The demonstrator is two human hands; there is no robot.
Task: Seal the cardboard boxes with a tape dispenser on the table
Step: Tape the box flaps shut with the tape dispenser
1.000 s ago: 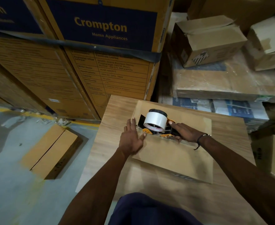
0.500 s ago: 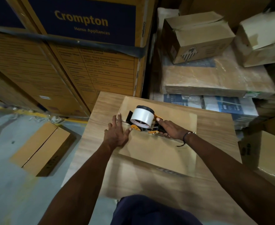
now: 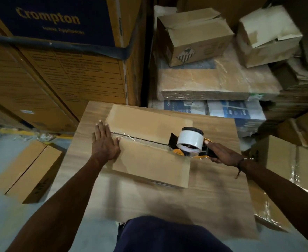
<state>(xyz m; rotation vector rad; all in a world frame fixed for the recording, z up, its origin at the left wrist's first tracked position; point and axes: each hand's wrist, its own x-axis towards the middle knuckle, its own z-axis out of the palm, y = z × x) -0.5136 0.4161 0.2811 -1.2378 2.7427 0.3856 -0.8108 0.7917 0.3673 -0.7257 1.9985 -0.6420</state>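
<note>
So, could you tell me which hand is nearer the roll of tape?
Right. The right hand grips the dispenser beside the roll of tape; the left hand presses the box's far end.

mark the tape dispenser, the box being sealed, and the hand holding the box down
tape dispenser [image 3: 190, 140], head view, on the white tape roll.
cardboard box [image 3: 149, 160], head view, on the near top flap.
left hand [image 3: 105, 145], head view, on the back of the hand, flat at the seam's left end.
</note>
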